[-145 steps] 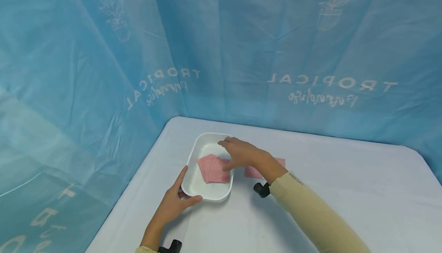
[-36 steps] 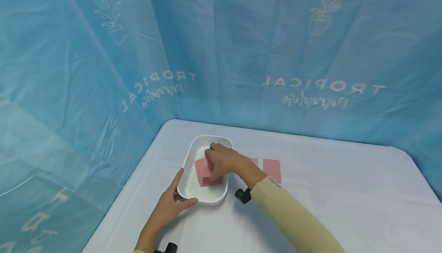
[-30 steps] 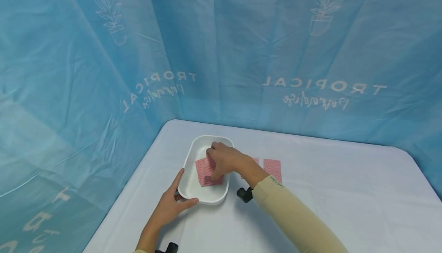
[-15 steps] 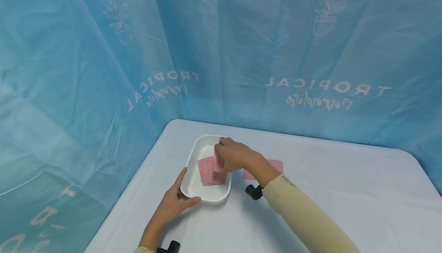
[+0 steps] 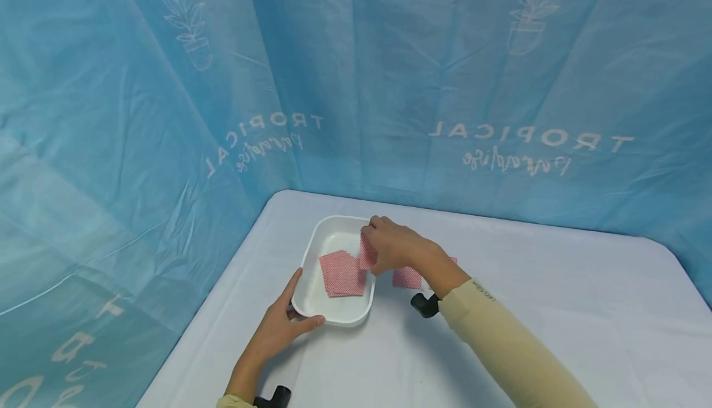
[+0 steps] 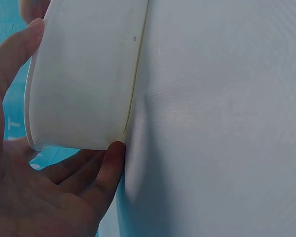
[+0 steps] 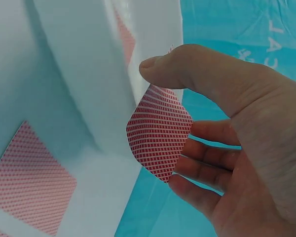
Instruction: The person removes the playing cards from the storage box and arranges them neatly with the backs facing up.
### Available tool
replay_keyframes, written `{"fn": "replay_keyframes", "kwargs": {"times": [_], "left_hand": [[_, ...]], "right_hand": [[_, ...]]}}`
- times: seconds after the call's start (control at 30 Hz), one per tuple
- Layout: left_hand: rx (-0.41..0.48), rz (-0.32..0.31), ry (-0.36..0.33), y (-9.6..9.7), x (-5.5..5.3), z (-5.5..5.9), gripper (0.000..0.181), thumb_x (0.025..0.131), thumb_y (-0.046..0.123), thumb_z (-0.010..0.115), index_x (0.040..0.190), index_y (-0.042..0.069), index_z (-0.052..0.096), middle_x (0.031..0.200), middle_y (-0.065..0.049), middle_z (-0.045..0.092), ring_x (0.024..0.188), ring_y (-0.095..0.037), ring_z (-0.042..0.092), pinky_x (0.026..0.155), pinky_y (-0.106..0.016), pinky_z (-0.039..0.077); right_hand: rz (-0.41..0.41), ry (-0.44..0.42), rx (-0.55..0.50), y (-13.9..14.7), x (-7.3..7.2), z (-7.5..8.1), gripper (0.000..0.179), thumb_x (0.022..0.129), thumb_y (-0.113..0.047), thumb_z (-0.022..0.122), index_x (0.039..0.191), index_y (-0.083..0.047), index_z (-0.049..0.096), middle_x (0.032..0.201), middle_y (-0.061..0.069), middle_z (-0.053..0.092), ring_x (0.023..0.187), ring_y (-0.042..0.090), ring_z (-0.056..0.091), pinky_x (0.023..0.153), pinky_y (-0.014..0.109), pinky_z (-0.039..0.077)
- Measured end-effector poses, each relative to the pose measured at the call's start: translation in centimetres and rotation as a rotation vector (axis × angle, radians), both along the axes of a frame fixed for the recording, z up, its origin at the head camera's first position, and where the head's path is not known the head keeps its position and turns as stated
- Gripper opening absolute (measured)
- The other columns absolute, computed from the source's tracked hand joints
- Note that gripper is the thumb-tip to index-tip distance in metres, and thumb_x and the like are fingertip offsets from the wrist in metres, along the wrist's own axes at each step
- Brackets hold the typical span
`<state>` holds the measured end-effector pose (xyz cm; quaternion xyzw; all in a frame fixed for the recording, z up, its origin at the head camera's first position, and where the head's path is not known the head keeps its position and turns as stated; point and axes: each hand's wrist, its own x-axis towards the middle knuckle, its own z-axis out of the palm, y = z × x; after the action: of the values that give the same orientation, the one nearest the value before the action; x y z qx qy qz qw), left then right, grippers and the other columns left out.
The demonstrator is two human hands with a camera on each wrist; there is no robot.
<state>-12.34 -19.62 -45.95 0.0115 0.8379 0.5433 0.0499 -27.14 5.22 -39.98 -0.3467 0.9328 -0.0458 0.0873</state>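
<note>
My left hand [image 5: 280,324] grips the near left corner of a white plastic tub [image 5: 314,309]. In the left wrist view, its fingers lie against the tub's outer wall. Several playing cards [image 5: 340,277] with red checkered backs lie overlapping on the tub's floor. Over the tub's right rim, my right hand [image 5: 399,246] pinches a playing card [image 5: 366,253] with the same red back. The right wrist view shows this card [image 7: 160,131] bowed between thumb and fingertips.
On the white table [image 5: 528,309], right of the tub, lies a playing card [image 5: 408,278]; another card [image 5: 453,260] is mostly hidden behind my right forearm. Blue printed curtains [image 5: 389,74] hang behind and to the left of the table.
My right hand, without a visible card earliest on, took hold of a card inside the tub. It has since lifted that card and moved right to the rim. My left hand keeps its grip.
</note>
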Motion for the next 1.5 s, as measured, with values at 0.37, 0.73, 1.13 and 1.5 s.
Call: {"fn": "replay_keyframes", "kwargs": {"times": [0.37,0.73,1.13,1.5], "left_hand": [[-0.002,0.022,0.021,-0.8,-0.7,-3.2,0.105,0.075,0.024,0.085,0.155,0.029,0.017,0.148,-0.013,0.037,0.116,-0.032,0.055,0.089,-0.045,0.048],[-0.019,0.016,0.027,-1.4,-1.0,-4.2,0.105,0.074,0.031,0.085,0.154,0.035,0.017,0.149,-0.009,0.036,0.115,-0.027,0.056,0.085,-0.038,0.050],[0.012,0.001,0.034,-1.3,-0.9,-4.1,0.105,0.075,0.028,0.085,0.154,0.036,0.016,0.148,-0.010,0.038,0.115,-0.028,0.056,0.085,-0.040,0.049],[-0.008,0.008,0.019,-1.3,-1.0,-4.1,0.106,0.074,0.034,0.085,0.154,0.036,0.015,0.149,-0.006,0.036,0.114,-0.025,0.056,0.086,-0.037,0.049]], "right_hand": [[-0.022,-0.001,-0.019,2.4,-0.4,-1.1,0.077,0.071,-0.044,0.078,0.134,-0.009,0.051,0.115,-0.001,0.047,0.104,0.014,0.043,0.083,0.031,0.047],[-0.063,-0.056,-0.058,4.7,-0.5,-1.7,0.080,0.070,-0.039,0.081,0.138,-0.012,0.048,0.123,0.000,0.045,0.114,0.017,0.041,0.086,0.034,0.047],[-0.100,-0.081,-0.038,7.5,-0.6,-2.5,0.081,0.073,-0.034,0.080,0.140,-0.009,0.044,0.129,0.004,0.042,0.118,0.021,0.041,0.091,0.038,0.045],[-0.095,-0.083,-0.056,9.6,-0.5,-3.0,0.084,0.069,-0.029,0.081,0.140,-0.004,0.043,0.127,0.007,0.042,0.117,0.024,0.040,0.088,0.039,0.046]]}}
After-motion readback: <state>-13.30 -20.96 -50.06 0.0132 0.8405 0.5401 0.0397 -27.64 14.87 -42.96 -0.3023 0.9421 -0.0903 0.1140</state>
